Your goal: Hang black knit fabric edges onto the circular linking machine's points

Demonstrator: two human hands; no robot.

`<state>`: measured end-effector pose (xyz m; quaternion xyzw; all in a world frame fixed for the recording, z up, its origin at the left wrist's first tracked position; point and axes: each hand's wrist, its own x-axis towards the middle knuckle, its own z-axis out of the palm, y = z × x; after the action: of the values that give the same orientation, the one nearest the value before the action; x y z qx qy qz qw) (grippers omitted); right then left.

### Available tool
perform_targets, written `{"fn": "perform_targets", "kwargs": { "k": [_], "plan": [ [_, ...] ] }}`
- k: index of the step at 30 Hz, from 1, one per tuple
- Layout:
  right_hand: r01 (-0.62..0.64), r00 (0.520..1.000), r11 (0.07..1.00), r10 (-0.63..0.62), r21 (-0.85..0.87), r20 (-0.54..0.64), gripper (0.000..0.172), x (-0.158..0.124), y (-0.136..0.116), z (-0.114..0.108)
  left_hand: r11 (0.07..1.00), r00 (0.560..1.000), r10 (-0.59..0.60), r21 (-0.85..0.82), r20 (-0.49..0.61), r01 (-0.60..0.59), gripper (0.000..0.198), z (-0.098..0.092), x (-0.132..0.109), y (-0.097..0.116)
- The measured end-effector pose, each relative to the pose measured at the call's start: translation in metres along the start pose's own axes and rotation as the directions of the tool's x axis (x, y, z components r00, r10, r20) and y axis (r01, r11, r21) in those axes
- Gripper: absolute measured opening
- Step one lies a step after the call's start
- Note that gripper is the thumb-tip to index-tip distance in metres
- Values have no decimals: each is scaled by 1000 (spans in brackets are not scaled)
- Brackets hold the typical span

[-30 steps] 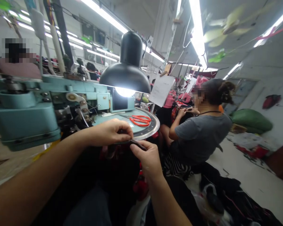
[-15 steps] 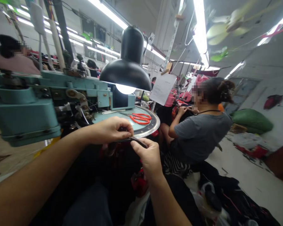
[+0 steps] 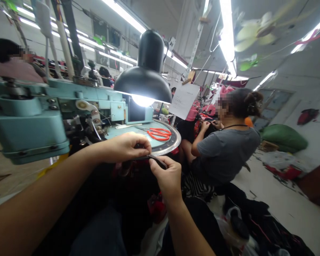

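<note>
Between both hands runs a dark fabric edge (image 3: 159,162), black or nearly so; the rest of the cloth blends into the dark area below. My left hand (image 3: 130,145) is closed, thumb and fingers pinching the fabric. Close beside it on the right, my right hand (image 3: 167,174) pinches the same edge, thumb on top. Both are held just in front of the round machine plate (image 3: 177,138). Red-handled scissors (image 3: 160,134) lie on that plate, just behind my hands.
A black lamp (image 3: 144,83) shines over the plate. The teal machine body (image 3: 29,131) stands at the left. A paper sheet (image 3: 185,100) hangs behind. At the right a co-worker in a grey shirt (image 3: 226,153) sits close by; dark cloth (image 3: 266,220) lies on the floor.
My hands keep their pinch on the fabric with hardly any movement. The view has shifted very slightly. The co-worker's hands have moved a little.
</note>
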<state>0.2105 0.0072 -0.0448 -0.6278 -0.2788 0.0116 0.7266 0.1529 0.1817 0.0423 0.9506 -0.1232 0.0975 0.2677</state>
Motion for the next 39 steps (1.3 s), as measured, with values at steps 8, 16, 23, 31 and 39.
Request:
{"fn": "perform_targets", "kwargs": {
  "k": [8, 16, 23, 31, 39],
  "plan": [
    [-101, 990, 989, 89, 111, 111, 20, 0, -7, -2, 1000, 1000, -13, -4, 10, 13, 30, 0, 0, 1],
    [-78, 995, 994, 72, 82, 73, 19, 0, -7, -1, 1000, 1000, -21, -9, 21, 21, 30, -1, 1, 1],
    [-42, 998, 999, 41, 25, 47, 19, 0, -5, -1, 1000, 1000, -7, 19, -3, 7, 30, 0, 0, 2],
    [-15, 1000, 1000, 16, -6, 16, 17, 0, -6, -2, 1000, 1000, -1, 17, -16, 2, 29, 1, 1, 4],
    [-56, 994, 998, 53, 35, 94, 18, 1, -7, -6, 1000, 1000, -15, 24, -18, 15, 29, 3, 1, 3]
  ]
}}
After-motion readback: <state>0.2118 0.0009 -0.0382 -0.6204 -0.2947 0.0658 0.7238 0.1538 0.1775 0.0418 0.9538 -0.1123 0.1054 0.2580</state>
